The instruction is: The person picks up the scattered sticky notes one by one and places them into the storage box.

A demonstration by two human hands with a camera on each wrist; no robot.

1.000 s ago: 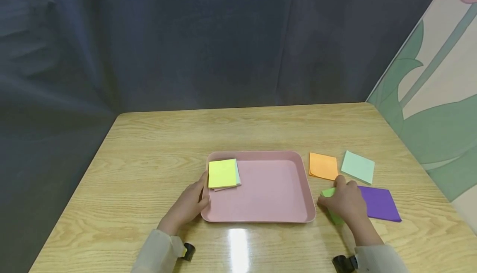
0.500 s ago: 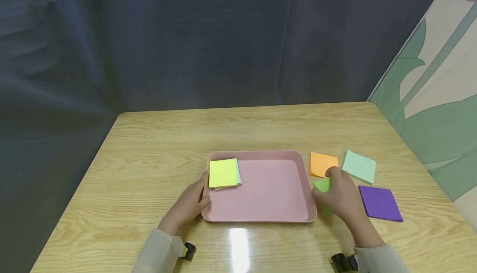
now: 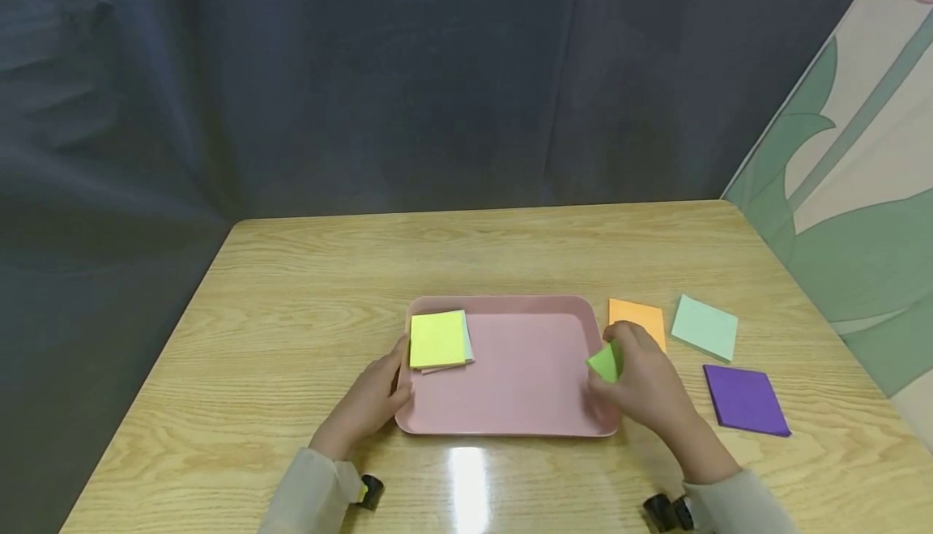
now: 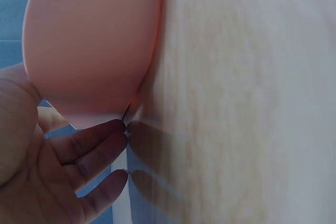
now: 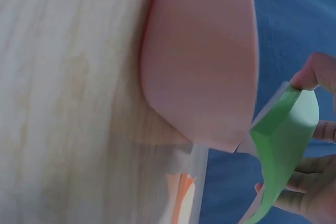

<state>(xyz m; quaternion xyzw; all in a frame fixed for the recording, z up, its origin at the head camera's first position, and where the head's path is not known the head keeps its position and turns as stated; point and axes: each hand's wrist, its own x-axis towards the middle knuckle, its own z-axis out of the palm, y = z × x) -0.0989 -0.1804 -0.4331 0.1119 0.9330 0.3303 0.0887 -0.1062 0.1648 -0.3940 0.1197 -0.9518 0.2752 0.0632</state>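
Note:
My left hand (image 3: 370,392) grips the left side of a pink tray (image 3: 510,425), thumb over the rim and fingers outside. In the left wrist view, its fingertips (image 4: 118,127) rest low beside the tray's wall. My right hand (image 3: 641,376) pinches a green sticky note pad (image 3: 607,362) above the tray's right rim. The right wrist view shows this pad (image 5: 286,140) raised and bent between thumb and fingers. A yellow sticky note pad (image 3: 437,339) lies at the tray's left, over a pale one that peeks out beneath it.
Right of the tray lie an orange sticky note pad (image 3: 641,315), partly covered by my right hand, a mint pad (image 3: 705,328) and a purple pad (image 3: 747,400). Dark cloth (image 3: 437,80) hangs behind the wooden table (image 3: 306,291).
My right hand has picked up the green pad from beside the purple one and carried it left to the tray's right rim. The left hand stays at the tray.

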